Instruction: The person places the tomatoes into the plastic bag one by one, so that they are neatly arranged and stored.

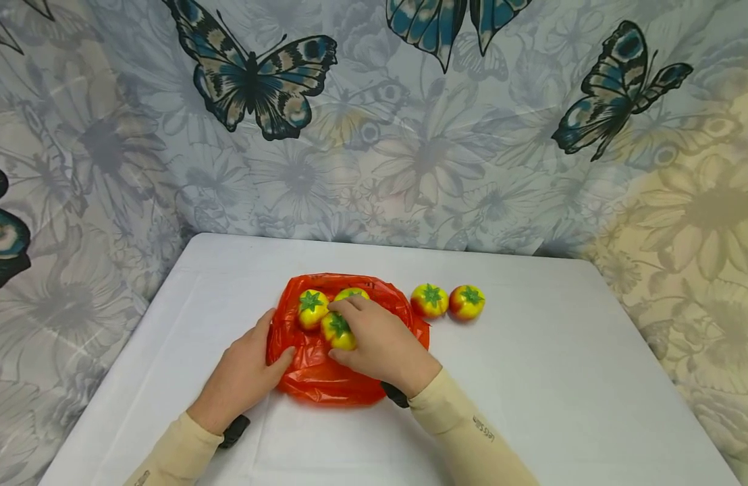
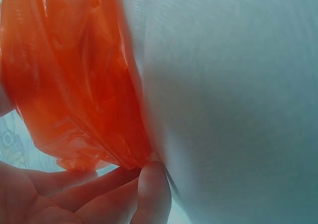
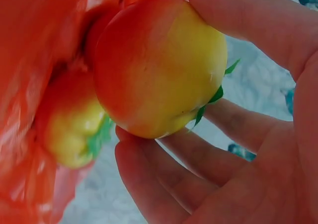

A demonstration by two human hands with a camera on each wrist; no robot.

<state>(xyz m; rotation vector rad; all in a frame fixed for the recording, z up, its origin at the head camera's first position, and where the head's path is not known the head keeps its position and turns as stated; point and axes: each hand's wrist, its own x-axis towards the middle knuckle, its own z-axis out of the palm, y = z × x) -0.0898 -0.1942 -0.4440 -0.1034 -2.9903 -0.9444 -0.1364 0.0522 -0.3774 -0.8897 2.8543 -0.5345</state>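
Observation:
An orange plastic bag (image 1: 325, 381) lies at the middle of the white table (image 1: 562, 378). My right hand (image 1: 380, 341) grips a yellow-red tomato (image 1: 339, 331) over the bag. In the right wrist view the fingers (image 3: 258, 35) curl round this tomato (image 3: 159, 65), and another tomato (image 3: 74, 124) sits against the bag (image 3: 35, 60). Two more tomatoes (image 1: 312, 307) (image 1: 352, 294) lie in the bag. My left hand (image 1: 246, 374) rests at the bag's left edge with its thumb on the plastic. In the left wrist view the fingers (image 2: 149, 194) lie fairly straight under the bag (image 2: 74, 85).
Two tomatoes (image 1: 429, 300) (image 1: 466, 302) sit side by side on the table just right of the bag. A butterfly-and-flower cloth (image 1: 374, 135) hangs behind the table and around its sides. The table's rounded far corners are in view.

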